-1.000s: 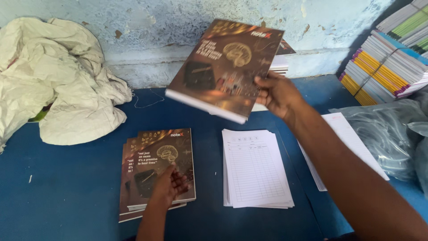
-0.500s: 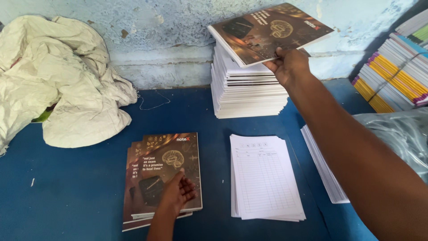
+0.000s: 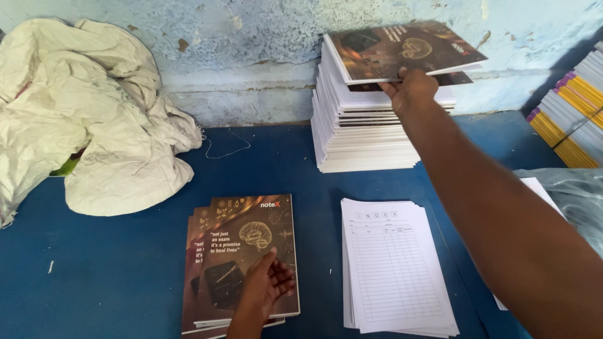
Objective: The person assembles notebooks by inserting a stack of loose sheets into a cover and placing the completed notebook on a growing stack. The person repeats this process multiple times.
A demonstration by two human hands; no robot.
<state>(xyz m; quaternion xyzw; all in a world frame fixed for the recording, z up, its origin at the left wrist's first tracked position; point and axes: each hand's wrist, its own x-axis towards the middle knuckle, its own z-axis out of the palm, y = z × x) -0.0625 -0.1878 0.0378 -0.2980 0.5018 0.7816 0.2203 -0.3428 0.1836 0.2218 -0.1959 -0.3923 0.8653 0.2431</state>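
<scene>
While my right hand (image 3: 411, 88) pinches a dark notebook (image 3: 402, 50) over the tall stack (image 3: 364, 135), my left hand (image 3: 264, 285) lies spread on the small pile of covers (image 3: 242, 257).
I think the notebook could slip from that edge pinch, or bump the stack crooked.

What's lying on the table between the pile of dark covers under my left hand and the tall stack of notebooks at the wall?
Only bare blue table in the head view, separating the dark covers from the tall stack.
</scene>
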